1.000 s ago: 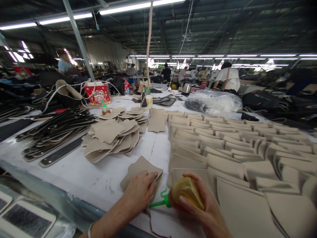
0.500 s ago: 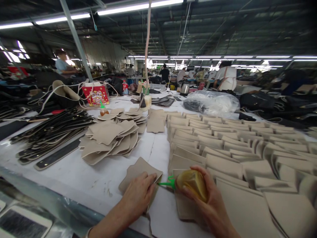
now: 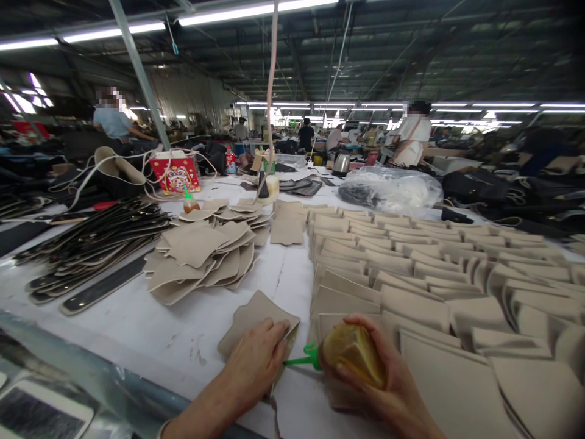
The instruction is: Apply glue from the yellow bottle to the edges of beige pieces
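Observation:
My right hand (image 3: pixel 379 372) is wrapped round a squeeze bottle (image 3: pixel 351 353) of amber liquid, likely glue, tipped on its side. Its green nozzle (image 3: pixel 299 360) points left, with the tip at the right edge of a beige leather-like piece (image 3: pixel 249 317). On that piece lies my left hand (image 3: pixel 260 353), fingers bent and close together over its top, holding it against the table; what is under the fingers is hidden. A glossy wet-looking strip shows along the piece's right edge. Below the bottle, another beige piece (image 3: pixel 340 393) is partly covered by my right hand.
Overlapping rows of beige pieces (image 3: pixel 425 299) cover the table's right side. A loose beige pile (image 3: pixel 201 250) and black straps (image 3: pixel 105 244) lie left. Farther back are a second glue bottle (image 3: pixel 189 201), a red box (image 3: pixel 176 172) and a plastic bag (image 3: pixel 393 189). People work beyond.
My right hand has brought the bottle slightly down and left, so the nozzle tip has slid down along the piece's right edge. My left hand stays nearly still.

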Action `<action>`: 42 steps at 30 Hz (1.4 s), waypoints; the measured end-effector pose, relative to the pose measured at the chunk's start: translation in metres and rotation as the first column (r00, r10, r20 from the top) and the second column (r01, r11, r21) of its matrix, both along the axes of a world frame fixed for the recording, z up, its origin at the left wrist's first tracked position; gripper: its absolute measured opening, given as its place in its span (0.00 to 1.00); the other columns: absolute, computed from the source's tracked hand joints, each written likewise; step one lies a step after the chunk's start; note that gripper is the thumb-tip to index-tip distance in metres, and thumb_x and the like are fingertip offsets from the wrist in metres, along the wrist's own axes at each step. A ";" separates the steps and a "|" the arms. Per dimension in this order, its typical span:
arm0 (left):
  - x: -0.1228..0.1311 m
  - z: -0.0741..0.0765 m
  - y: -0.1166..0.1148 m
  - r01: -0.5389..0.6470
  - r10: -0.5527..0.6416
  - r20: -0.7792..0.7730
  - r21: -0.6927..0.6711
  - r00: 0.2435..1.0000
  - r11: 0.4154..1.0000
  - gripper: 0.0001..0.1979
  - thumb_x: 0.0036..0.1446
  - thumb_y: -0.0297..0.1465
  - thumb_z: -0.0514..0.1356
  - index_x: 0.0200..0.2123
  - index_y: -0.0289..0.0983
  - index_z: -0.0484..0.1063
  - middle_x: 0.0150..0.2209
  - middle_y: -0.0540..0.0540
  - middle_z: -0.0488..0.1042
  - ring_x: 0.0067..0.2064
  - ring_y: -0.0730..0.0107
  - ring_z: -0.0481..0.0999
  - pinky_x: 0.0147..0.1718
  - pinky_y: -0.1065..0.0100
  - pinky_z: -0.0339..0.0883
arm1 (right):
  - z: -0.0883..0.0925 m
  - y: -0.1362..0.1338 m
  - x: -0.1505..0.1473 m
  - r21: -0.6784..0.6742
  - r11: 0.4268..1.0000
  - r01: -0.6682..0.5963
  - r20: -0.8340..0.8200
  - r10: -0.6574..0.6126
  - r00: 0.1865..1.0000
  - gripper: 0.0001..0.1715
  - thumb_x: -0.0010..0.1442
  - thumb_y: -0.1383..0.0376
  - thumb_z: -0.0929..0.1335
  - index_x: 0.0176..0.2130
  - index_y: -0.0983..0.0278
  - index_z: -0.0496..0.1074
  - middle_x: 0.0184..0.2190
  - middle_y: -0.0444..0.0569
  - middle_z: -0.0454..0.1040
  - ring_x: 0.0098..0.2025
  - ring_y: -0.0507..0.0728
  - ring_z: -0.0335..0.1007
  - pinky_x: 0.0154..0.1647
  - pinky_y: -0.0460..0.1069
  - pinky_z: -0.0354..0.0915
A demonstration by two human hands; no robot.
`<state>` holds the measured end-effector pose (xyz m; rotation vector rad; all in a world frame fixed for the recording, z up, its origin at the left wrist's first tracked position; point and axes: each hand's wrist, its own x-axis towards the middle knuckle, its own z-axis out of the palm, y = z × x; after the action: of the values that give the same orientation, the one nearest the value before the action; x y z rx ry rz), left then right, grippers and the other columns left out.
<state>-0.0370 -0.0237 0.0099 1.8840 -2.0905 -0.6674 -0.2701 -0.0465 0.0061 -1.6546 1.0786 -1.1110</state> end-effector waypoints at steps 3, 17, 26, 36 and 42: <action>0.000 0.000 -0.001 0.004 -0.004 -0.004 -0.005 1.000 1.000 0.19 0.63 0.31 0.44 0.52 0.41 0.68 0.43 0.43 0.72 0.47 0.57 0.74 0.47 0.56 0.66 | 0.001 -0.004 -0.004 -0.153 0.988 0.029 -0.085 -0.043 0.995 0.26 0.56 0.54 0.72 0.52 0.53 0.63 0.46 0.43 0.70 0.44 0.54 0.70 0.46 0.45 0.66; -0.001 0.005 -0.002 0.007 -0.008 0.026 0.034 1.000 0.999 0.18 0.63 0.30 0.44 0.51 0.41 0.68 0.43 0.45 0.72 0.47 0.60 0.74 0.48 0.60 0.65 | 0.003 -0.020 -0.004 -0.392 0.920 0.009 -0.172 -0.083 0.982 0.25 0.59 0.59 0.71 0.53 0.53 0.61 0.48 0.44 0.68 0.48 0.54 0.68 0.52 0.45 0.64; 0.002 0.002 -0.005 0.026 -0.025 -0.028 0.011 0.999 1.000 0.18 0.64 0.31 0.44 0.50 0.40 0.69 0.43 0.44 0.73 0.47 0.61 0.73 0.49 0.60 0.65 | 0.003 -0.016 -0.004 -0.395 0.916 -0.077 -0.181 0.005 0.983 0.26 0.60 0.62 0.70 0.54 0.55 0.59 0.48 0.47 0.67 0.49 0.55 0.67 0.51 0.46 0.65; 0.003 0.005 -0.006 0.032 -0.032 -0.060 0.007 0.998 0.999 0.18 0.62 0.29 0.45 0.49 0.39 0.70 0.43 0.44 0.74 0.47 0.61 0.73 0.49 0.61 0.65 | 0.008 -0.010 -0.006 -0.459 0.875 -0.156 -0.248 0.043 0.968 0.28 0.59 0.69 0.68 0.55 0.54 0.57 0.49 0.49 0.66 0.49 0.56 0.67 0.49 0.46 0.66; 0.003 0.004 -0.007 0.023 -0.023 -0.070 0.007 0.997 1.000 0.18 0.62 0.28 0.45 0.49 0.40 0.70 0.42 0.45 0.74 0.46 0.62 0.74 0.47 0.62 0.65 | 0.007 -0.011 -0.003 -0.490 0.845 -0.214 -0.261 0.093 0.961 0.33 0.56 0.74 0.65 0.57 0.55 0.55 0.50 0.50 0.64 0.52 0.58 0.65 0.52 0.49 0.65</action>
<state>-0.0337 -0.0310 0.0139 1.8162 -2.0718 -0.7365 -0.2730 -0.0573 0.0134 -2.2992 0.7986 -1.1889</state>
